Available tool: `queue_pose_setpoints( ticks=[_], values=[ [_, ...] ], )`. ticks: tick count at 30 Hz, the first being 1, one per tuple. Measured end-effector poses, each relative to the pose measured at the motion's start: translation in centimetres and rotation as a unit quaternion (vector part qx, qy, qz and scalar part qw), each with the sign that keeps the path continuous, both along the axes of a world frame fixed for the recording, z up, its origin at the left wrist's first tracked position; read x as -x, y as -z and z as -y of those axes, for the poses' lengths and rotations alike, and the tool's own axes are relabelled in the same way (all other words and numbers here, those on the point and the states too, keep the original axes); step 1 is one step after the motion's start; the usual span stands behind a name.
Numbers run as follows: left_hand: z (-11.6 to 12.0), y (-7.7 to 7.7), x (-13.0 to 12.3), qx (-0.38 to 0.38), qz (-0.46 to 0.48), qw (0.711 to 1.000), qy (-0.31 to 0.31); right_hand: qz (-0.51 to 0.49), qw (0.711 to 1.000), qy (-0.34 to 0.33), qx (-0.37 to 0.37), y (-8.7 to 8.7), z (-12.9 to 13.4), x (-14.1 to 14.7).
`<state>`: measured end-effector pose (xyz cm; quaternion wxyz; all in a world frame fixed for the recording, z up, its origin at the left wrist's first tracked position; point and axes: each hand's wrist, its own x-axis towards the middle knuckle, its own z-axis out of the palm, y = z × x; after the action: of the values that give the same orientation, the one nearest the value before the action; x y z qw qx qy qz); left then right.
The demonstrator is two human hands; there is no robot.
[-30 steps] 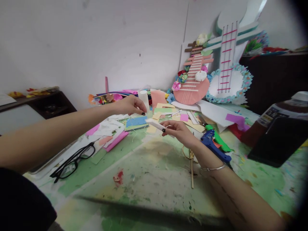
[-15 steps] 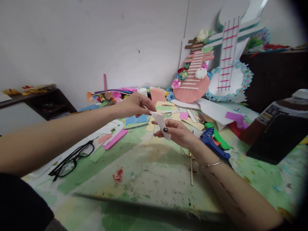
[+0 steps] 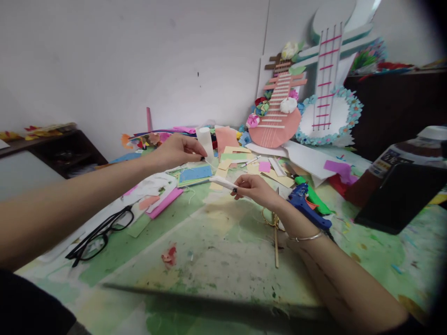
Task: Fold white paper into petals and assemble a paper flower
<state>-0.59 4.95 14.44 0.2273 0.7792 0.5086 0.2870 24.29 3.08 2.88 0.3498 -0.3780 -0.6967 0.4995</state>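
Note:
Over the middle of the table, my right hand (image 3: pixel 256 190) pinches a narrow white folded paper piece (image 3: pixel 222 182) between thumb and fingers. The paper lies nearly level and points left. My left hand (image 3: pixel 179 148) is raised to the left of it, its fingertips pinched together and apart from the paper. What looks like a thin white thread (image 3: pixel 212 165) runs from those fingertips toward the paper; its far end is hard to make out. Behind the left hand stands a white roll (image 3: pixel 205 139). A blue paper stack (image 3: pixel 195 174) lies between the hands.
Black glasses (image 3: pixel 101 235) lie at left. Gold-handled scissors (image 3: pixel 270 218) and a thin stick (image 3: pixel 276 246) are below my right wrist. Right of it are a blue glue gun (image 3: pixel 307 204), a dark phone (image 3: pixel 401 197) and a bottle (image 3: pixel 391 163). Paper instruments (image 3: pixel 275 128) lean at the back.
My left hand has drawn away from the paper to the left. The white paper has tipped from upright to nearly level in my right hand.

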Motion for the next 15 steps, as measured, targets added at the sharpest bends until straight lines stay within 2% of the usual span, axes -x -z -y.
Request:
queue_pose_setpoints(
  ticks=[5, 8, 11, 15],
  values=[
    [3.4, 0.7, -0.8, -0.027, 0.016, 0.999, -0.011, 0.114, 0.986, 0.075, -0.094, 0.2, 0.4, 0.4],
    [5.2, 1.7, -1.2, -0.010, 0.029, 0.999, 0.014, 0.147, 0.975, 0.097, -0.136, 0.3, 0.5, 0.5],
    [6.3, 3.1, -1.1, 0.031, 0.046, 0.998, 0.029, 0.126, 0.976, 0.115, -0.134, 0.4, 0.4, 0.5],
    [6.7, 5.7, -0.3, 0.076, 0.048, 0.996, 0.027, 0.019, 0.992, 0.107, -0.068, 0.1, 0.2, 0.3]
  ],
)
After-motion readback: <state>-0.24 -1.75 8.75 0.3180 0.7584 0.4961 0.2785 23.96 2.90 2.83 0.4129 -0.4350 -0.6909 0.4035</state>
